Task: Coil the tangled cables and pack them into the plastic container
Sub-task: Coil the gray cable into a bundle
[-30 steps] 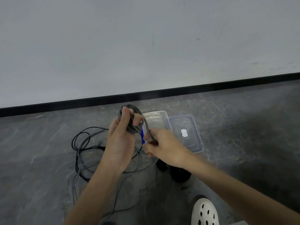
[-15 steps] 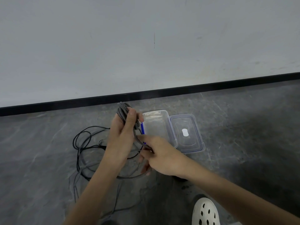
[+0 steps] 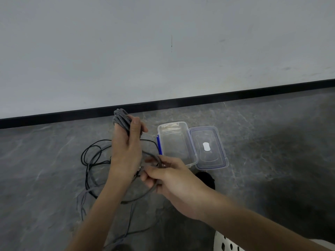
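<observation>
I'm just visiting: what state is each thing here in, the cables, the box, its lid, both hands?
Grey cable: partly coiled, the rest loose.
Black cable: tangled on the floor.
Plastic container: open, empty.
Lid: off, flat beside the container.
Left hand: grips the grey coil.
Right hand: pinches the loose grey strand.

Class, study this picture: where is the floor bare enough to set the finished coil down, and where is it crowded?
Bare floor lies right of the lid, and more left of the black cables. The container is empty too. Crowded: left of the container, where the left hand and right hand hold the grey cable above the tangle.
</observation>
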The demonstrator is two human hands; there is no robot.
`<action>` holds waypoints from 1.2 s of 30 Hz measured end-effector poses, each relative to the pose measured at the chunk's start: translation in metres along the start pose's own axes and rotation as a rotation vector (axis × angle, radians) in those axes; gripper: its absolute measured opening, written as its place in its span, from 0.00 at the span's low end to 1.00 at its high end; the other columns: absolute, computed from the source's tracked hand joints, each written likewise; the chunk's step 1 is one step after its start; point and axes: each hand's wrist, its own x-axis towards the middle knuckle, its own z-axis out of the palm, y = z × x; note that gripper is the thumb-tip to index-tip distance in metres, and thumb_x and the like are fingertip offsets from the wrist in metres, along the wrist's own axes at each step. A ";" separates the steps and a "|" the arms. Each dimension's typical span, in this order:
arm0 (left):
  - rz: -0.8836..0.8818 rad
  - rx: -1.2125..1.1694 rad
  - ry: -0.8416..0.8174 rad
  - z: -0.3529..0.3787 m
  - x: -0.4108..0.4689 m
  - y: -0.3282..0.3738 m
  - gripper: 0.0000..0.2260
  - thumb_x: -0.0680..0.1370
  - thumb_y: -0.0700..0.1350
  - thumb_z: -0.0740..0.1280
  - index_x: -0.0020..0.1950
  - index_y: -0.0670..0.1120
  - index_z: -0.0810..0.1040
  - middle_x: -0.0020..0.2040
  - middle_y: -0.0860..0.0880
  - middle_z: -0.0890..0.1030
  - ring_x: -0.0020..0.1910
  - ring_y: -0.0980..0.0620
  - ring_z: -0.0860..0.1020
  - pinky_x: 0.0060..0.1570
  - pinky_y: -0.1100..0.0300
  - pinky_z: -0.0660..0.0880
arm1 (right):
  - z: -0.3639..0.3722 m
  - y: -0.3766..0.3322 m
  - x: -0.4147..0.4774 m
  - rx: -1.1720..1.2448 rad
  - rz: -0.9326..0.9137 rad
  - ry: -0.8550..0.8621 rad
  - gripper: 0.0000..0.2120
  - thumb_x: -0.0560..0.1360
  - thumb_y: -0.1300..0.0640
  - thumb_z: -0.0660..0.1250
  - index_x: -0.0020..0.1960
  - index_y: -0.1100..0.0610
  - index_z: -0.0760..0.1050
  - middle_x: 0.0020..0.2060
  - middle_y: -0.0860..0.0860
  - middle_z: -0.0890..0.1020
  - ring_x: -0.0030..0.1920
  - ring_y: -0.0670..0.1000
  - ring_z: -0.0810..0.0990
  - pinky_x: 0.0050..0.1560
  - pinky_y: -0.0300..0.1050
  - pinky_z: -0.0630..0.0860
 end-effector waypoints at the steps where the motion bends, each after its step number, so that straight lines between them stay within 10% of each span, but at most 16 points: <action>1: -0.001 0.013 0.006 -0.001 0.000 0.000 0.10 0.84 0.46 0.56 0.45 0.46 0.72 0.41 0.51 0.77 0.41 0.57 0.74 0.46 0.62 0.71 | 0.003 0.000 -0.001 0.068 0.006 0.001 0.04 0.79 0.67 0.60 0.53 0.60 0.71 0.31 0.53 0.76 0.28 0.46 0.71 0.33 0.35 0.70; 18: 0.052 0.205 -0.032 -0.004 0.002 -0.005 0.09 0.83 0.44 0.57 0.46 0.44 0.72 0.39 0.53 0.76 0.38 0.63 0.74 0.42 0.72 0.69 | -0.009 -0.008 0.002 -0.261 -0.094 0.298 0.14 0.82 0.52 0.57 0.47 0.54 0.80 0.19 0.41 0.65 0.19 0.40 0.64 0.22 0.33 0.63; 26: -0.080 0.554 -0.328 -0.002 0.001 -0.011 0.10 0.81 0.49 0.60 0.43 0.46 0.68 0.40 0.48 0.76 0.39 0.50 0.74 0.34 0.62 0.64 | -0.031 -0.035 0.000 -0.968 -0.361 0.092 0.16 0.81 0.56 0.59 0.40 0.65 0.74 0.25 0.47 0.66 0.28 0.45 0.65 0.31 0.42 0.62; 31: -0.132 0.515 -0.502 0.003 -0.006 -0.003 0.18 0.82 0.56 0.54 0.39 0.46 0.69 0.33 0.52 0.75 0.33 0.60 0.74 0.34 0.69 0.67 | -0.044 -0.049 -0.007 -1.097 -0.473 0.031 0.19 0.80 0.61 0.61 0.32 0.46 0.73 0.23 0.44 0.68 0.27 0.43 0.68 0.32 0.35 0.63; 36: -0.132 0.374 -0.723 0.004 -0.015 0.006 0.32 0.75 0.68 0.41 0.36 0.47 0.75 0.30 0.62 0.77 0.34 0.63 0.75 0.40 0.75 0.66 | -0.055 -0.053 -0.005 -1.194 -0.567 0.001 0.10 0.80 0.63 0.62 0.46 0.63 0.81 0.32 0.52 0.81 0.30 0.42 0.72 0.35 0.35 0.65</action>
